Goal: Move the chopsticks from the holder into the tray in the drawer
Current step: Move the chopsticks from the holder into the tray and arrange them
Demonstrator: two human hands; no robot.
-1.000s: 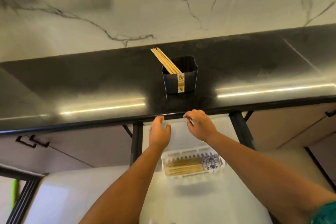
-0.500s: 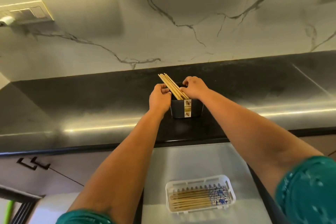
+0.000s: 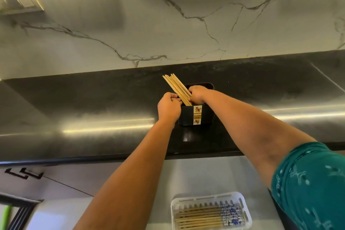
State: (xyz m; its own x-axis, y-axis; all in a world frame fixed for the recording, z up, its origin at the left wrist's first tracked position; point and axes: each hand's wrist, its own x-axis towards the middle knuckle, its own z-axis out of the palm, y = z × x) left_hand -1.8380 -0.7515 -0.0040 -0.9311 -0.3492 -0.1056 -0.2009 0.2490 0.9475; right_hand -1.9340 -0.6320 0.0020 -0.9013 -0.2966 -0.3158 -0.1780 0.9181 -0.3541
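Both hands closed on the chopsticks (image 3: 177,88) over the holder (image 3: 194,115), mid-bench (image 3: 93,102): left hand (image 3: 169,108) pinched them from the left, right hand (image 3: 197,95) gripped from the right. More lay in the tray (image 3: 242,209) in the drawer (image 3: 205,177) below the near edge.

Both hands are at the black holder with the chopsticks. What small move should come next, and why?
Probably close both hands on the chopsticks and lift them out of the holder. The left hand and right hand sit on either side of the bundle at the rim, and it leans in the holder, not yet raised. The tray below already holds others.
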